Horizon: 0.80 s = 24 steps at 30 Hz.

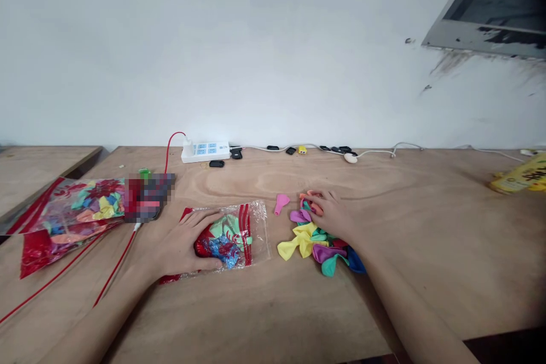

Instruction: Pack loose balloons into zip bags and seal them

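My left hand (187, 242) curls over the left end of a clear plastic bag (258, 233) with red stripes, thumb and fingers on either side of its bulge. Inside that bag show green, blue and red balloons (228, 230). My right hand (330, 213) is at the far end of a loose heap of balloons, its fingers closed around an orange balloon (314, 208). The palm hides part of the heap. Nearest me in the heap are yellow balloons (298, 242), a purple balloon (326, 253) and a teal balloon (335, 264). One pink balloon (281, 203) lies apart, between bag and heap.
Further left are another bag of balloons (85, 210) and a pixelated phone (151, 196) with a red cable (115, 267). A white power strip (207, 152) and small black pieces (216, 164) line the wall. At far right lies a yellow bottle-like container (516, 179).
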Each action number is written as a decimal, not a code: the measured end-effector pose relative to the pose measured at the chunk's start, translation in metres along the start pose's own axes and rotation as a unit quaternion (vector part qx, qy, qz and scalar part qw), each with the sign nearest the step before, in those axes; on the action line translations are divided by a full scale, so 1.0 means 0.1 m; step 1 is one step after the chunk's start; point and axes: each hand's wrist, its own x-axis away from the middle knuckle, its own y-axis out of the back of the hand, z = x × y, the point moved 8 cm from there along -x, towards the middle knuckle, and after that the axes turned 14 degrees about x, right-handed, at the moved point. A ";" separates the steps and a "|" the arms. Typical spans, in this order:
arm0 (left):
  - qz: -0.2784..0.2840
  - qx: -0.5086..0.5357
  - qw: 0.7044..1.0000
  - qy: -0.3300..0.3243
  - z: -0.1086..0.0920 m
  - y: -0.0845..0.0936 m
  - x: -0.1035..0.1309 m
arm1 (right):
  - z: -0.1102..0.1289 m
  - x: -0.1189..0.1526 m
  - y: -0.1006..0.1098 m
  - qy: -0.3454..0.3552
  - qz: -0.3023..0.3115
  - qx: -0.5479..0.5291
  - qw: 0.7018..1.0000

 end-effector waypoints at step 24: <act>0.022 -0.013 0.999 0.022 0.04 -0.03 0.01 | -0.16 -0.01 0.09 -0.028 0.044 -0.069 0.996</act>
